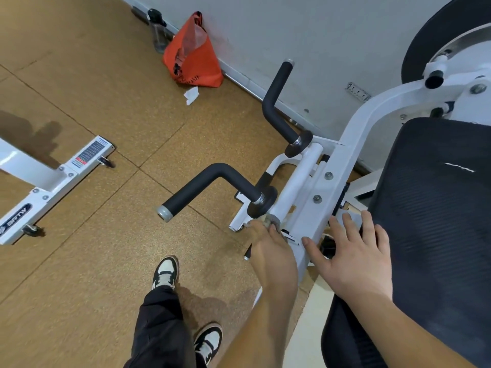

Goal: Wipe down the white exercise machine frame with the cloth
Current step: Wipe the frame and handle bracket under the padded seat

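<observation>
Brown floor point(79, 75), illegible label point(90, 154) on neighbouring base point(53, 181), cloth point(273, 218) in left hand point(273, 253).

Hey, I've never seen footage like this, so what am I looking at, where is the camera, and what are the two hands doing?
This is one picture from a camera worn on a person's head, looking down at their own hands and shoes. The left hand holds a small grey cloth against the white exercise machine frame. The right hand lies open, fingers spread, beside the frame and its black pad. Two black padded handles stick out from the frame. On the brown floor by the wall stand an orange bag and a water bottle, with a scrap of white paper nearby.
</observation>
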### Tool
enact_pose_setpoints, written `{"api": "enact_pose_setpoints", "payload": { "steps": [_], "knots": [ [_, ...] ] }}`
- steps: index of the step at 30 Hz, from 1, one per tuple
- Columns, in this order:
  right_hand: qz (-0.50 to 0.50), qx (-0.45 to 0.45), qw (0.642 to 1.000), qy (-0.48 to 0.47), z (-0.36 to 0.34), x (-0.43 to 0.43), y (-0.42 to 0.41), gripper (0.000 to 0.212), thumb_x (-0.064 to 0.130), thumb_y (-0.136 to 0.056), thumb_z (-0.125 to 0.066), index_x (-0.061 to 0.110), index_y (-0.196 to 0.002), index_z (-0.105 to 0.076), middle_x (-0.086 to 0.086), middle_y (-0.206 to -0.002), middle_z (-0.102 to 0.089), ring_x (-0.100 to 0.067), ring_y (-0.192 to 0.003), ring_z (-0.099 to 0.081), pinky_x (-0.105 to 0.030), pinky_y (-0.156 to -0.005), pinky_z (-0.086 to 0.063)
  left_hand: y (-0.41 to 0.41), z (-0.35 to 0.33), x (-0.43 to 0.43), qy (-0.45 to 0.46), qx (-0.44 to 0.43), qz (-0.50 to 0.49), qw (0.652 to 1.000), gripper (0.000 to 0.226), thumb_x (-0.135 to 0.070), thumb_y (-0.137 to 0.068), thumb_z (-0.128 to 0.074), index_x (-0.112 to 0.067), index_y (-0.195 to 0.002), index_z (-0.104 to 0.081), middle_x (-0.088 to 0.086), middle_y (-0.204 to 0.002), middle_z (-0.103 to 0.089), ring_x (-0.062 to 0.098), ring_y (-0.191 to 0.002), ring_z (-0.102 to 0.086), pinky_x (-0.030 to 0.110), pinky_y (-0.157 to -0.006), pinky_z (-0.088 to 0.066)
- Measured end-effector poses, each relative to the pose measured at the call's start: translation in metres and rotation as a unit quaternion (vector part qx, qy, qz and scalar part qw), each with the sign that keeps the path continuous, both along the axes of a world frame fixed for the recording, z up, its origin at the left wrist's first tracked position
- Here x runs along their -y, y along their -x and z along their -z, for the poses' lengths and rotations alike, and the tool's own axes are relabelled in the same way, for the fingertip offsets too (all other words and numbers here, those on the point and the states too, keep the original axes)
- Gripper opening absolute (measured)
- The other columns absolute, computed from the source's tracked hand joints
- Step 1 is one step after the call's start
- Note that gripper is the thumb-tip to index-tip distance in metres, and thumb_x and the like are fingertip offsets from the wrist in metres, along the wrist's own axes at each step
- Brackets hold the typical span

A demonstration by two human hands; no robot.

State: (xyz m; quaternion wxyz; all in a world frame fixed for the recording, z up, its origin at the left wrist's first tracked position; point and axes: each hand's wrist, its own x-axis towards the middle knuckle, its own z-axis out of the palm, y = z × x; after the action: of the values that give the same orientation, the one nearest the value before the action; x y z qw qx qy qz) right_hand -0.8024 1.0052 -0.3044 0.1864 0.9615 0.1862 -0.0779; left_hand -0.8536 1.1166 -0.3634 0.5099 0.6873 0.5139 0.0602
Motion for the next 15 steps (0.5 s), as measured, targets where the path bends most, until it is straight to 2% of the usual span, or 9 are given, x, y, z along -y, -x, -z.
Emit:
{"api": "enact_pose_setpoints", "payload": {
  "steps": [3, 7, 10, 12, 15],
  "knots": [
    [-0.001, -0.001, 1.0, 0.0, 0.0, 0.0, 0.001, 0.096, 0.088, -0.089, -0.01, 0.027, -0.154, -0.047, -0.002, -0.163, -0.042, -0.032, -0.159, -0.006, -0.052, -0.126, -0.012, 0.011, -0.001, 0.011, -0.016, 0.031, 0.039, 0.999, 0.029, -0.024, -0.107, -0.045, -0.005, -0.123, -0.059, 0.007, -0.098, -0.066, 0.02, -0.081, -0.063, 0.027, -0.066, -0.045],
    [0.004, -0.01, 1.0, 0.008, -0.002, -0.002, 0.001, 0.096, 0.089, -0.089, -0.008, 0.029, -0.154, -0.047, 0.0, -0.164, -0.039, -0.031, -0.16, -0.002, -0.051, -0.127, -0.01, 0.009, -0.001, 0.0, 0.0, 0.035, 0.045, 0.998, 0.025, -0.025, -0.108, -0.044, -0.008, -0.121, -0.057, 0.007, -0.095, -0.067, 0.019, -0.078, -0.061, 0.019, -0.059, -0.037],
    [0.002, -0.01, 1.0, 0.005, -0.005, -0.003, 0.002, 0.097, 0.089, -0.088, -0.005, 0.031, -0.155, -0.045, 0.001, -0.166, -0.037, -0.03, -0.16, 0.001, -0.05, -0.127, -0.006, 0.005, 0.003, -0.011, 0.004, 0.02, 0.022, 1.0, 0.016, -0.019, -0.108, -0.044, -0.011, -0.108, -0.057, 0.006, -0.091, -0.066, 0.017, -0.073, -0.057, 0.018, -0.052, -0.031],
    [0.004, -0.009, 1.0, 0.005, -0.005, -0.003, 0.001, 0.097, 0.089, -0.088, -0.005, 0.031, -0.155, -0.044, 0.002, -0.166, -0.036, -0.03, -0.16, 0.001, -0.05, -0.127, -0.006, 0.01, -0.002, -0.005, 0.022, 0.015, 0.016, 1.0, 0.018, -0.019, -0.108, -0.043, -0.01, -0.109, -0.059, 0.004, -0.089, -0.065, 0.016, -0.073, -0.057, 0.018, -0.054, -0.032],
    [0.001, -0.012, 1.0, 0.005, -0.006, -0.003, 0.003, 0.096, 0.089, -0.088, -0.005, 0.032, -0.155, -0.044, 0.002, -0.166, -0.036, -0.03, -0.16, 0.001, -0.05, -0.127, -0.006, 0.02, -0.002, 0.001, 0.045, 0.009, 0.034, 0.998, 0.023, -0.02, -0.108, -0.042, -0.008, -0.109, -0.062, 0.005, -0.09, -0.067, 0.019, -0.077, -0.062, 0.027, -0.062, -0.039]
  ]
}}
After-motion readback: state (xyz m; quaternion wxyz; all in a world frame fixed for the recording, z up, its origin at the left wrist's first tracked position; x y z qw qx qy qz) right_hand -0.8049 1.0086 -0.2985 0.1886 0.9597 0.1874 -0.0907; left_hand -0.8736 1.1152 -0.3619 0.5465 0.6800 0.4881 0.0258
